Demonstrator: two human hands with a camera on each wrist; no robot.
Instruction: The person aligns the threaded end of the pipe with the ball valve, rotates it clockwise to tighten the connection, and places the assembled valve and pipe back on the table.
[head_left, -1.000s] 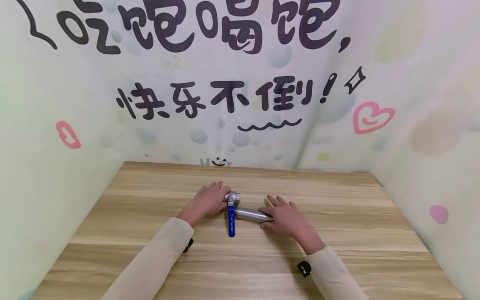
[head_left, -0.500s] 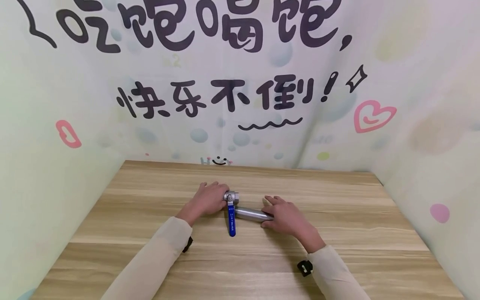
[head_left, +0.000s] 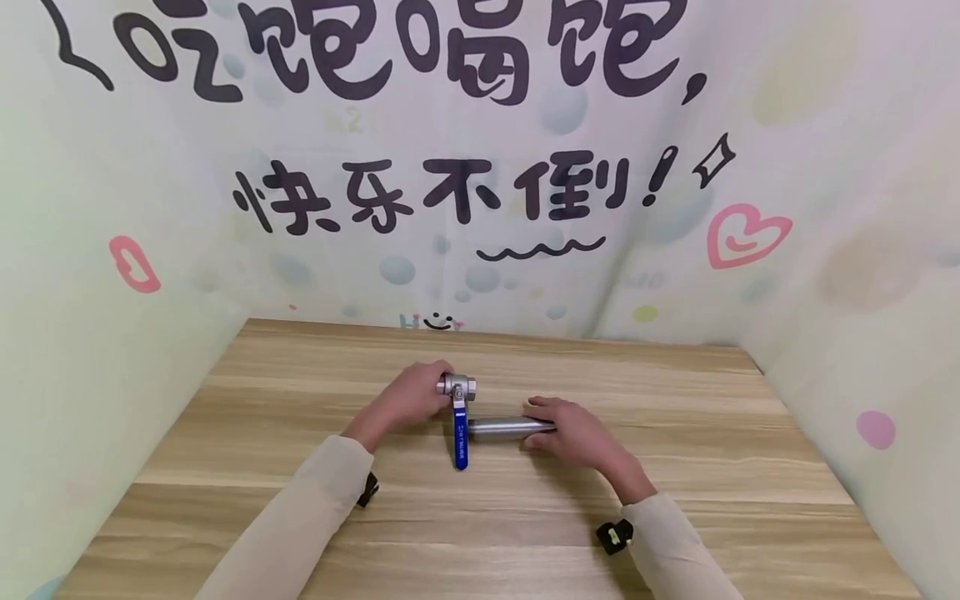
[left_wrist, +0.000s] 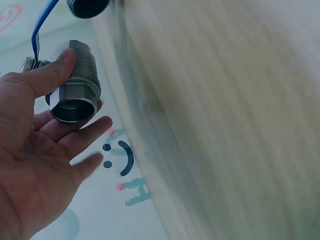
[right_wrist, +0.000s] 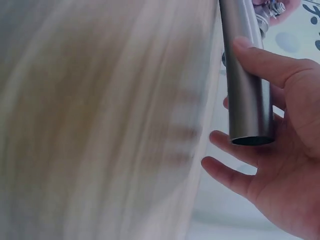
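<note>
A silver metal ball valve point(head_left: 465, 387) with a long blue lever handle point(head_left: 461, 437) is pinched by my left hand point(head_left: 412, 396). In the left wrist view, the thumb lies on the valve body point(left_wrist: 84, 67) with fingers behind it, and the threaded opening shows. My right hand point(head_left: 577, 433) holds a smooth steel tube point(head_left: 501, 427) between thumb and fingers. Its open near end shows in the right wrist view, where the tube point(right_wrist: 247, 95) lies along the thumb and the last fingers are spread. In the head view, the tube's left end meets the lever's edge; contact cannot be told.
Both hands are over a wood-grain table point(head_left: 480, 525). Pale printed cloth walls point(head_left: 360, 275) with dark lettering stand behind it and at both sides. Each wrist wears a small black device point(head_left: 615, 536) below a light sleeve point(head_left: 300, 517).
The valve has moved slightly up and left in the head view with my left hand. The tube has turned from a slant to nearly level, still in my right hand.
</note>
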